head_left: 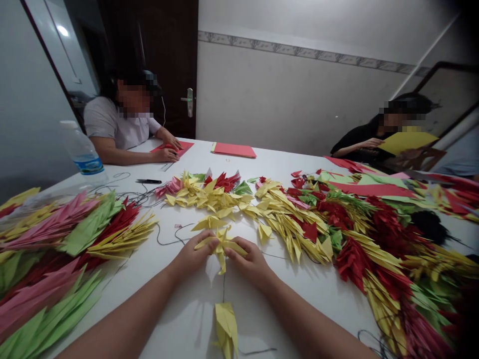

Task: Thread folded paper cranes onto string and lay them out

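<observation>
A yellow paper crane (223,242) is held in front of me with its wings spread to both sides. My left hand (198,250) pinches its left wing between thumb and fingers. Its right wing is gripped by my right hand (250,258). A dark string (224,289) runs down from beneath this crane to a stack of yellow folded cranes (226,324) near the front edge. Just beyond my hands lies another yellow folded piece (207,222). A white pointed shape (213,269) shows below my left thumb.
Bundles of coloured cranes lie left (90,224) and right (352,259), with a yellow heap (202,194) behind. Black snips (148,181), a water bottle (85,154) and red paper sheets (234,150) are farther back. Two people (108,122) (359,134) handle paper across the table.
</observation>
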The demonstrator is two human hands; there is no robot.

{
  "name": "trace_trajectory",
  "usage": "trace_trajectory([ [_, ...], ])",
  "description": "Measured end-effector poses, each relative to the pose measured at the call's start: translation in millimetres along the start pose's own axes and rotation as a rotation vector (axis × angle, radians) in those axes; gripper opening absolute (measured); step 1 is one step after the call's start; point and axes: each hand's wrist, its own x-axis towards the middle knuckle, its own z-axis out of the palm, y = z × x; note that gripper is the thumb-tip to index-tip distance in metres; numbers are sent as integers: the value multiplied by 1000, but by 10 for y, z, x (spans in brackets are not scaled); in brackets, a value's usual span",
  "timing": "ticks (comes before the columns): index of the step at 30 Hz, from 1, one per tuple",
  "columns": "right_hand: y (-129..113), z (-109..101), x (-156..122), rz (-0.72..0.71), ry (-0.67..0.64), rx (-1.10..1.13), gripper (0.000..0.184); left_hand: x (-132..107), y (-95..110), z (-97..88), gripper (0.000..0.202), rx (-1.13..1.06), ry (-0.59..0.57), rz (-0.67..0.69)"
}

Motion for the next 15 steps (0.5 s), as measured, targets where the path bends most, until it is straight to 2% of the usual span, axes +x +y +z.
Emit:
trace_trajectory([
  [6, 2, 0, 9, -9, 22, -23, 33, -8, 12, 21, 34, 20, 8, -39],
  [15, 21, -10, 17, 102, 56, 188, 37, 5, 9, 33, 34, 68, -99, 66],
])
